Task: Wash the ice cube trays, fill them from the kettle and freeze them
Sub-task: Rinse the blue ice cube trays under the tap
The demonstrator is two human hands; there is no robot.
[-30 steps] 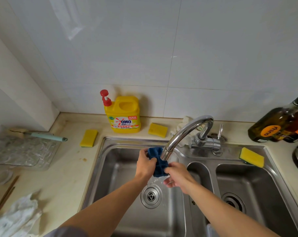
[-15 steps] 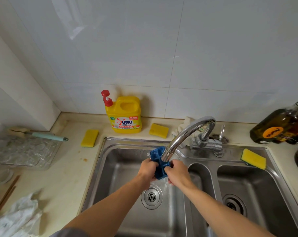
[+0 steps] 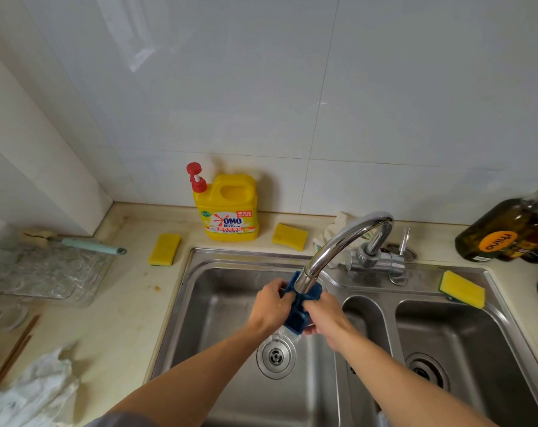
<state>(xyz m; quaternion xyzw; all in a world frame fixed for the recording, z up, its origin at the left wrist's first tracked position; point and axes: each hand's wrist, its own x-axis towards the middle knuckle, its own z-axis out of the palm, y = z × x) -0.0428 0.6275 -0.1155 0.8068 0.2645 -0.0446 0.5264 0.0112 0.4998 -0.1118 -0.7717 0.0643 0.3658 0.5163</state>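
Observation:
A small dark blue ice cube tray (image 3: 299,318) is held under the spout of the chrome tap (image 3: 338,245), over the left basin of the steel sink (image 3: 206,303). My left hand (image 3: 269,305) grips the tray's left side. My right hand (image 3: 323,315) grips its right side, fingers curled over the edge. Water runs off the tray toward the drain (image 3: 275,355). The spout hides part of the tray's upper end.
A yellow OMO detergent jug (image 3: 227,208) stands at the wall. Yellow sponges lie on the counter (image 3: 165,249) (image 3: 289,236) and on the sink rim (image 3: 462,289). A dark oil bottle (image 3: 508,229) stands right. A clear tray (image 3: 45,272) and white cloth (image 3: 30,392) lie left.
Both hands have turned and shifted the tray under the tap, tilting it more upright. My right hand has closed in onto its right edge.

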